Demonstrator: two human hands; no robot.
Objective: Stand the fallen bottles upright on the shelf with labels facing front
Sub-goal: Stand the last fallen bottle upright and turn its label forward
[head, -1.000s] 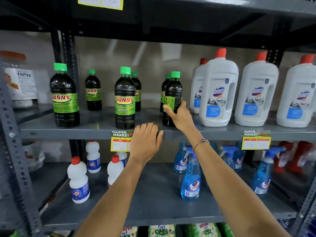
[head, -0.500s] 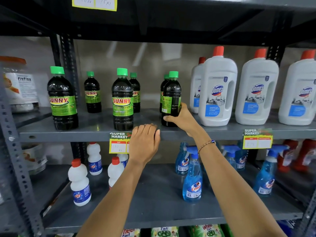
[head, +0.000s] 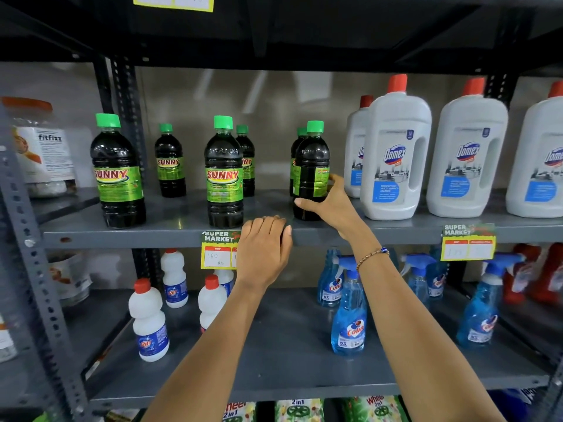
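Several dark Sunny bottles with green caps stand upright on the grey middle shelf [head: 170, 229]. My right hand [head: 330, 205] grips the lower part of the rightmost front Sunny bottle [head: 311, 166], whose green label is turned sideways, toward the right. Another Sunny bottle [head: 296, 153] stands just behind it. The front middle Sunny bottle [head: 224, 175] and the front left Sunny bottle [head: 117, 175] show their labels to the front. My left hand [head: 263, 251] rests on the shelf's front edge, fingers curled over it, holding no bottle.
White Domex jugs [head: 394, 156] with red caps stand close to the right of the held bottle. Yellow price tags [head: 217, 252] hang on the shelf edge. Below are small white bottles [head: 149, 321] and blue Colin spray bottles [head: 348, 315]. A fitfizz jar [head: 42, 150] stands far left.
My right hand has slid lower and further around the rightmost Sunny bottle, and the bottle's label has turned a little to the right. My left hand stays on the shelf edge.
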